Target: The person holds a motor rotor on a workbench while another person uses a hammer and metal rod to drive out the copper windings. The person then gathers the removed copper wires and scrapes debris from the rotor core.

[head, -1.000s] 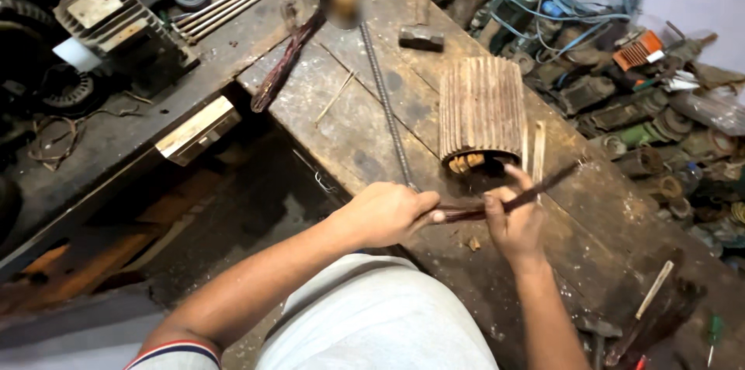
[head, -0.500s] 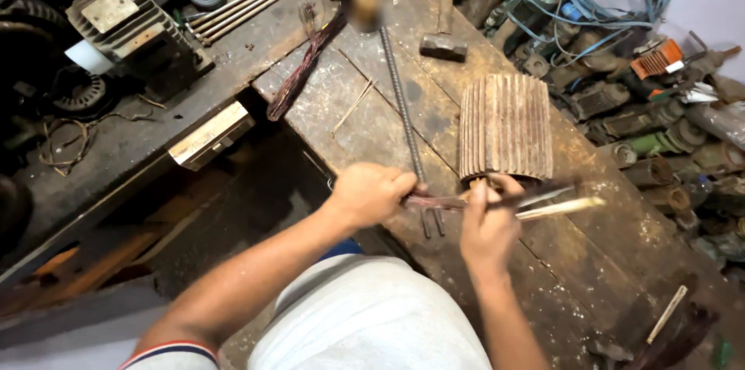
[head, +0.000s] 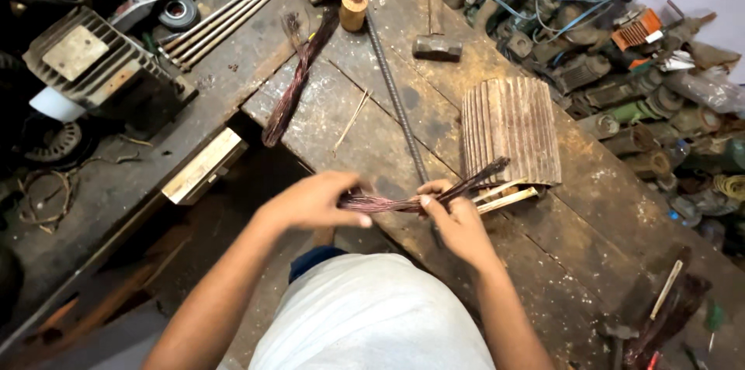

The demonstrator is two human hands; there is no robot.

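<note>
Both my hands grip one bundle of copper wire (head: pixel 396 202) above the near edge of the wooden bench (head: pixel 590 261). My left hand (head: pixel 318 201) holds its left end, my right hand (head: pixel 454 219) its middle. The wire's right end fans out towards the open end of a ribbed, rusty motor core (head: pixel 510 129) lying on the bench. Pale sticks (head: pixel 508 198) poke out of the core beside my right hand.
A second copper wire bundle (head: pixel 299 79) lies at the bench's far left. A ribbed steel rod (head: pixel 394 98), a sledgehammer (head: pixel 436 36) and a small bottle (head: pixel 353 7) lie behind. A finned motor housing (head: pixel 97 67) sits left; blue hoses and scrap parts (head: pixel 621 67) crowd the right.
The wire bundle has come further out of the core and now lies stretched between my hands. My left hand has shifted left along it.
</note>
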